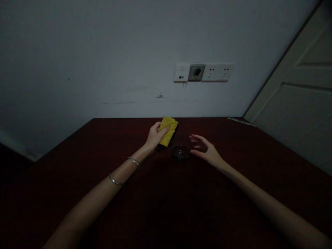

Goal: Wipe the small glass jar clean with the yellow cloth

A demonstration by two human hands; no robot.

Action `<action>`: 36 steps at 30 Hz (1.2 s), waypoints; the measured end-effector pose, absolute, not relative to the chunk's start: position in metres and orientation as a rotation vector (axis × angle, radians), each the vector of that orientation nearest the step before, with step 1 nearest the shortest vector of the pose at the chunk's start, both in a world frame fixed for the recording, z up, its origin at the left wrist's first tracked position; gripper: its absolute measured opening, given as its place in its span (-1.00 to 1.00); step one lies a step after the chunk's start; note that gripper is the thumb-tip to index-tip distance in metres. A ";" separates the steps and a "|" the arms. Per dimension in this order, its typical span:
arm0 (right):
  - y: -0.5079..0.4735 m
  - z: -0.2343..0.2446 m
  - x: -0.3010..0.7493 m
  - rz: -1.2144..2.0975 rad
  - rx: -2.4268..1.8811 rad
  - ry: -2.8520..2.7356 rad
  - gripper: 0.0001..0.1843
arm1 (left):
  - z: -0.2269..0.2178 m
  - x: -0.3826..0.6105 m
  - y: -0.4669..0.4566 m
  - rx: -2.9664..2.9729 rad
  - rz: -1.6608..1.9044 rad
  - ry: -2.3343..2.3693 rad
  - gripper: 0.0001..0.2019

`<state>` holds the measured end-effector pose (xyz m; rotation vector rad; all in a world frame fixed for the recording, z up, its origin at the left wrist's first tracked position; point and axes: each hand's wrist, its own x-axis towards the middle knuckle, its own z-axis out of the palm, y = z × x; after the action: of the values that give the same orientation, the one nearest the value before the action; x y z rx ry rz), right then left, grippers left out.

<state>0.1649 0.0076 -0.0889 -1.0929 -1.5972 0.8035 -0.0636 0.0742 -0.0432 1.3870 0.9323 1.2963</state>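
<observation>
My left hand [155,135] is closed on a folded yellow cloth [168,130], thumb on top and the other fingers mostly hidden behind it. Just right of the cloth, a small round dark glass bowl, perhaps an ashtray [181,153], sits on the dark red-brown table [166,200]. To the right of this glass is my right hand [206,149], open, with its thumb and fingers apart and curved towards the glass. A small gap shows between the fingertips and the glass rim. Nothing is in the right hand.
A pale wall [116,62] rises behind the table's far edge. On it are white sockets [218,72] and a grey switch plate [196,72]. A panelled door [301,97] stands at the right. A thin pale strip [241,121] lies at the far right table edge.
</observation>
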 end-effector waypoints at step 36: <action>0.001 -0.132 0.166 0.556 -1.169 -1.990 -0.03 | -0.045 -0.056 0.077 2.422 0.510 0.719 -0.59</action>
<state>0.1655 0.0008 -0.1319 -1.1689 -1.9898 0.5562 -0.0564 0.0772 -0.0447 2.4216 0.7187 0.5095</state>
